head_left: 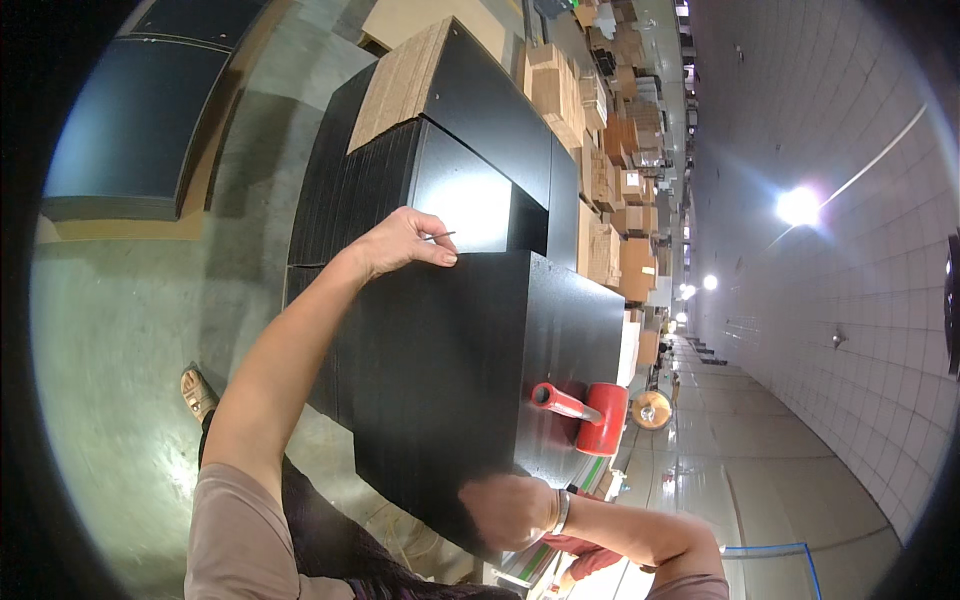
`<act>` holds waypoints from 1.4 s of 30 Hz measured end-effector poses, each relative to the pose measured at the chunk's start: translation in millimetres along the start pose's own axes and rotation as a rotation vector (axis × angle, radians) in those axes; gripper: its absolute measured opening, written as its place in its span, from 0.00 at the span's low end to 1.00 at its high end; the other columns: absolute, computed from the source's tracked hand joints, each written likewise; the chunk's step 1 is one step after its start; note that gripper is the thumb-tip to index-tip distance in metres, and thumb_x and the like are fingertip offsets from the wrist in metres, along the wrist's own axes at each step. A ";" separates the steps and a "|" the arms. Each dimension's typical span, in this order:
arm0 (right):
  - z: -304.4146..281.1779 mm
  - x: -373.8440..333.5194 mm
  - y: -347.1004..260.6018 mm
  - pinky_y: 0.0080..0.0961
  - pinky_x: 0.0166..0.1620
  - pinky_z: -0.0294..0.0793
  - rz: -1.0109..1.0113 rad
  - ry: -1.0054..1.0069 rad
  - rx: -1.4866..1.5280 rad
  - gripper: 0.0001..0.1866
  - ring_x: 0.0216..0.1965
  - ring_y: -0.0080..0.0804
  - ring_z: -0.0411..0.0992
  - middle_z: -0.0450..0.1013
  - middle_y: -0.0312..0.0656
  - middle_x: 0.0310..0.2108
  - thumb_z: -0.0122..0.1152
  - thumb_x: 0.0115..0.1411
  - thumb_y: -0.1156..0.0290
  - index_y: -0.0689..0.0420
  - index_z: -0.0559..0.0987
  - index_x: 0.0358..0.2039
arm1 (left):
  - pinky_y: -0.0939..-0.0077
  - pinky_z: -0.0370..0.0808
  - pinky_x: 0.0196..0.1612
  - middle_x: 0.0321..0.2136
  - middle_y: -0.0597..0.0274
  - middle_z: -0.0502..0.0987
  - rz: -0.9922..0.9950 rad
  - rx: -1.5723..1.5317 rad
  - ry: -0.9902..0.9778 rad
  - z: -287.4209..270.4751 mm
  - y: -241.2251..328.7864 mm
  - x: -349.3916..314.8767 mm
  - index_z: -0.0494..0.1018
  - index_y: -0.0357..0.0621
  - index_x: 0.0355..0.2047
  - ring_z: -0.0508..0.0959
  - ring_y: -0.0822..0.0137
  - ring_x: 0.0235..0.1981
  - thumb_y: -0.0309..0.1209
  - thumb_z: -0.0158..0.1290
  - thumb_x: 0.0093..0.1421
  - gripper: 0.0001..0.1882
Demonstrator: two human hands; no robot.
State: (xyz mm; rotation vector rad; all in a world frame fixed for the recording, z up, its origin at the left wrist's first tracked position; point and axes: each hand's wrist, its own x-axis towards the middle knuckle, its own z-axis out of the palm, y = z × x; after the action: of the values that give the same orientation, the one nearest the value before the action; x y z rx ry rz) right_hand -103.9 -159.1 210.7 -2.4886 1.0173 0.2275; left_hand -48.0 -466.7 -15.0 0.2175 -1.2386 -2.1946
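My left hand [395, 243] is at the far edge of a large black panel [440, 340], thumb and fingers closed on a thin dark pin-like piece [440, 236]. Its exact kind is too small to make out. My right hand [508, 510], wearing a bracelet, is over the near end of the same panel; motion smears its fingers, so I cannot tell whether they hold anything. A red mallet [603, 420] rests on the black surface [570, 320] to the right, its handle toward the panel.
Behind the panel stands a stack of black boards [350, 190] topped partly by brown cardboard [405, 85]. More dark panels [135, 120] lie at the upper left. Several cardboard boxes [555, 95] line the back. A sandaled foot [197, 390] is on the floor at left.
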 end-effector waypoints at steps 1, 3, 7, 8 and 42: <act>1.2 -0.8 2.1 0.33 0.53 0.70 0.014 -0.011 0.076 0.15 0.48 0.42 0.75 0.78 0.52 0.40 0.60 0.54 0.62 0.63 0.80 0.31 | 0.78 0.71 0.40 0.26 0.69 0.78 0.001 -0.033 -0.001 -1.4 -2.5 2.1 0.81 0.40 0.29 0.74 0.76 0.30 0.29 0.68 0.49 0.09; 0.7 -1.1 3.3 0.34 0.54 0.69 0.010 -0.006 0.040 0.16 0.49 0.42 0.75 0.78 0.51 0.40 0.59 0.54 0.61 0.63 0.80 0.31 | 0.78 0.70 0.40 0.25 0.69 0.78 0.009 -0.075 -0.007 -4.2 -8.6 5.6 0.80 0.40 0.28 0.74 0.77 0.30 0.30 0.67 0.50 0.09; -4.3 -0.2 3.2 0.36 0.56 0.68 -0.008 0.042 -0.001 0.17 0.49 0.44 0.75 0.78 0.52 0.40 0.57 0.54 0.60 0.63 0.80 0.30 | 0.80 0.69 0.37 0.24 0.71 0.77 -0.019 -0.135 0.001 -1.4 -9.4 10.7 0.79 0.43 0.25 0.72 0.79 0.28 0.33 0.67 0.51 0.09; -4.1 -0.9 4.2 0.36 0.56 0.67 -0.013 0.044 -0.005 0.17 0.50 0.45 0.75 0.78 0.52 0.40 0.56 0.53 0.60 0.64 0.80 0.30 | 0.81 0.68 0.37 0.24 0.72 0.76 -0.022 -0.134 -0.002 -3.4 -8.3 11.7 0.79 0.43 0.25 0.71 0.79 0.28 0.34 0.67 0.52 0.09; 31.6 -24.3 12.8 0.47 0.55 0.71 -0.257 0.079 0.121 0.13 0.44 0.54 0.75 0.77 0.53 0.35 0.56 0.47 0.67 0.64 0.79 0.28 | 0.77 0.74 0.50 0.43 0.59 0.80 0.097 0.265 0.394 33.3 13.8 -47.5 0.79 0.44 0.47 0.79 0.67 0.45 0.12 0.50 0.58 0.20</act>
State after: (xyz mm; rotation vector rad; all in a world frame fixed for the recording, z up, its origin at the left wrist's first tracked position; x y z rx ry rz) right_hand -129.8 -137.6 185.8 -2.5009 0.7077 -0.0123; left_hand -17.8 -420.6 7.7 0.6490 -1.2752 -1.7899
